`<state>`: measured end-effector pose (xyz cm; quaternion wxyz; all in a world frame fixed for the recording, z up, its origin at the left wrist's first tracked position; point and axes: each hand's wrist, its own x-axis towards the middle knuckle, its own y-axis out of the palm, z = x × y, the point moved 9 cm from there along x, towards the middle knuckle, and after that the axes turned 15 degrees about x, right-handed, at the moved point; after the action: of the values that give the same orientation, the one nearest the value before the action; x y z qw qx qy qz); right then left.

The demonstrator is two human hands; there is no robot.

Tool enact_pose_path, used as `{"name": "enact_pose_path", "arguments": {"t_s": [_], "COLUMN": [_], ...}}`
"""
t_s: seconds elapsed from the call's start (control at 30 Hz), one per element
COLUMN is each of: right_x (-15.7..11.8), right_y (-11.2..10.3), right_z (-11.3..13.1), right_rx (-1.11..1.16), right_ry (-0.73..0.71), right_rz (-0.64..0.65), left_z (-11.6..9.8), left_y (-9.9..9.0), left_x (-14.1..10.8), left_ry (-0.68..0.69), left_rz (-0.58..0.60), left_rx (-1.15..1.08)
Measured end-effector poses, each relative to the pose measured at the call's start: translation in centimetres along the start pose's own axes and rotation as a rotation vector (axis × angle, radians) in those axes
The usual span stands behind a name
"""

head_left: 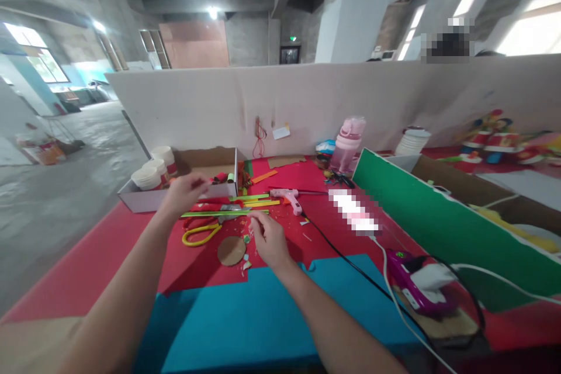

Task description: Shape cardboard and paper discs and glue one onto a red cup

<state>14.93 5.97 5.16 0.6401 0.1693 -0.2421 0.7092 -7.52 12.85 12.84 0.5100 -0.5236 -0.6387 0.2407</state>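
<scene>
My left hand (186, 191) is raised at the front of a cardboard box (131, 203), its fingers curled together; what they hold, if anything, is too small to tell. Lower and to the right, my right hand (269, 238) has its fingers bent in a pinch, at the right end of a long green strip (223, 213). Whether it grips the strip is unclear. Scissors with yellow and red handles (201, 236) lie between the hands, beside a round cardboard disc (231, 251). A pink glue gun (287, 194) rests just beyond my right hand.
Paper cups (146, 177) stand in the left box. A pink bottle (347, 143) is at the back, near a green-sided box (412, 228). A black cable (337, 251) and white cord lead toward a purple power unit (421, 286). Blue cloth (205, 321) covers the near edge.
</scene>
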Motion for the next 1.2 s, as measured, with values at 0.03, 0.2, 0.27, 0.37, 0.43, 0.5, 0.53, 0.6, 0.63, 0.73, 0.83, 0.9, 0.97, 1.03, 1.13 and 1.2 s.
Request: {"name": "enact_pose_path", "arguments": {"t_s": [0.03,0.2,0.27,0.37,0.43,0.5,0.53,0.6,0.63,0.73,0.83,0.9,0.97,1.03,1.13,1.2], "right_x": [0.0,0.2,0.2,0.2,0.2,0.2,0.1,0.1,0.0,-0.6,-1.2,-0.8,-0.3,-0.1,-0.1,-0.1], "right_y": [0.0,-0.3,-0.4,-0.3,-0.1,0.1,0.1,0.2,0.3,1.0,2.1,2.2,1.6,1.2,1.2,1.3], "right_z": [-0.1,-0.7,-0.8,-0.8,-0.8,-1.1,-1.4,-2.5,-3.2,-5.9,-6.8,-6.2,-5.4,-4.8,-4.4,-4.2], "right_rx": [0.008,-0.004,-0.007,-0.01,-0.009,0.013,0.038,0.121,0.178,0.364,0.512,0.534,0.487,0.441,0.432,0.417], "right_ry": [0.008,0.051,0.061,0.067,0.066,0.077,0.095,0.171,0.233,0.486,0.625,0.567,0.473,0.418,0.406,0.407], "right_rz": [0.002,-0.011,-0.011,-0.007,0.006,0.014,0.013,-0.002,-0.012,-0.024,0.018,0.026,0.0,-0.026,-0.017,0.009], "left_z": [-1.3,-5.8,-6.2,-6.4,-6.4,-6.1,-5.8,-5.3,-5.1,-4.8,-5.1,-5.2,-5.4,-5.5,-5.7,-6.1], "left_y": [1.4,6.2,7.6,9.3,10.2,10.4,10.3,9.5,9.3,9.2,9.3,9.4,9.5,9.7,10.5,11.3], "left_x": [-1.6,-7.3,-7.8,-8.3,-8.8,-9.1,-8.9,-8.2,-7.9,-7.2,-6.9,-6.8,-6.9,-7.1,-7.5,-7.8], "left_ry": [0.08,0.337,0.353,0.369,0.368,0.331,0.301,0.214,0.16,-0.018,-0.116,-0.147,-0.175,-0.217,-0.272,-0.278], "left_rz": [0.168,0.569,0.576,0.588,0.661,0.714,0.704,0.623,0.585,0.493,0.379,0.327,0.304,0.281,0.274,0.32], "left_rx": [-0.009,0.047,0.12,0.188,0.114,-0.018,-0.086,-0.23,-0.32,-0.636,-0.83,-0.869,-0.902,-0.975,-1.125,-1.184]}}
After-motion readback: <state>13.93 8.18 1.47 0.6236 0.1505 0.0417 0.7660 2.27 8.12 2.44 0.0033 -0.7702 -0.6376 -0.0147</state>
